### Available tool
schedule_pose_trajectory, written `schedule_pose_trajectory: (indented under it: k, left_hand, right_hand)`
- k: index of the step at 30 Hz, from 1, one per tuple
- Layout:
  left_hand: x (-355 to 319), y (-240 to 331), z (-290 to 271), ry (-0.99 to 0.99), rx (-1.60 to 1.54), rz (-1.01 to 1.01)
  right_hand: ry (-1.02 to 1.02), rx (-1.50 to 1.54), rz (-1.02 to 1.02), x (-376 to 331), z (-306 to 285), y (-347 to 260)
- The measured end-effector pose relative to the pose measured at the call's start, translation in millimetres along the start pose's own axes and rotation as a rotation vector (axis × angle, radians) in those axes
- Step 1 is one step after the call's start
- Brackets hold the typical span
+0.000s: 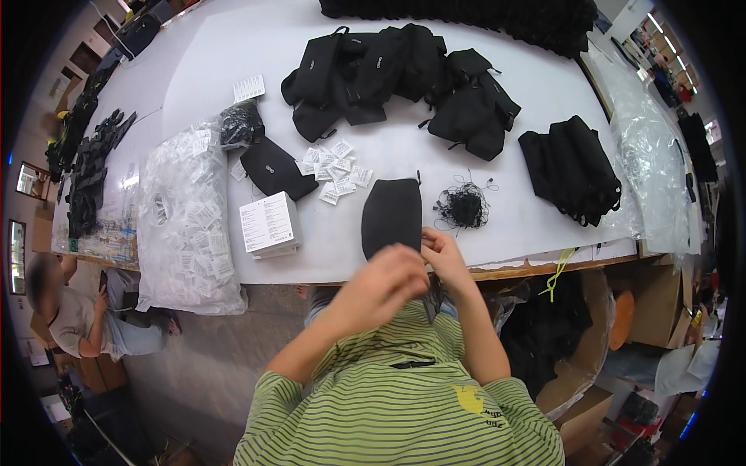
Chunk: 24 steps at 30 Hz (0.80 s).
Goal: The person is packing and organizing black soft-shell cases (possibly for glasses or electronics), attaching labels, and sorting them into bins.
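A flat black pouch (391,211) lies on the white table (497,233) at its near edge. My left hand (386,278) is curled over the pouch's near end and hides it. My right hand (445,253) is close beside it, its fingertips pinching at the pouch's near right corner. A short black strip (431,300) hangs below the two hands, in front of my green striped shirt. A tangle of thin black cords (464,207) lies just right of the pouch.
A stack of white cards (270,225), loose white packets (336,167) and a clear bag of packets (186,225) lie to the left. Black bags (388,70) and stacked pouches (571,167) lie farther back. A person (74,311) sits on the floor at left. Cardboard boxes (657,307) stand at right.
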<state>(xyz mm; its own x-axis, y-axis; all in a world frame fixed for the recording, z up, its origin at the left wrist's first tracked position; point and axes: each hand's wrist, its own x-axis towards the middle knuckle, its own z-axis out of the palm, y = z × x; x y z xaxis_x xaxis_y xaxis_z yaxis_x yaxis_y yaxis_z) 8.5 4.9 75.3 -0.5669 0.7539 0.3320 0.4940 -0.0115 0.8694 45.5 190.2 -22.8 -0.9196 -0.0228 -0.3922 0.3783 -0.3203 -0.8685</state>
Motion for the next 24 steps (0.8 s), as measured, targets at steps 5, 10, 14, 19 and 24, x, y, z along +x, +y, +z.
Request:
schedule_pose_trajectory:
  k: [5,10,14,19,24]
  left_hand:
    - [15.2,-10.4,-25.2,0.093,0.561,0.143]
    - [-6.4,-31.6,-27.3,0.081,0.744,0.185]
    - [-11.4,-31.7,-29.0,0.108,0.834,0.204]
    - [-1.5,-22.8,-38.7,0.072,0.761,0.283]
    - [-6.1,-27.4,-45.6,0.011,0.699,0.291]
  right_hand:
    - [0.016,-0.745,-0.317,-38.2,22.7,-74.7]
    - [0.163,-0.894,-0.433,-53.7,28.0,-101.0]
    - [0.163,-1.011,-0.46,-61.5,36.5,-110.8]
    - [0.093,-1.073,-0.527,-65.7,44.0,-114.0]
    - [0.051,-1.087,-0.567,-68.2,48.6,-113.4]
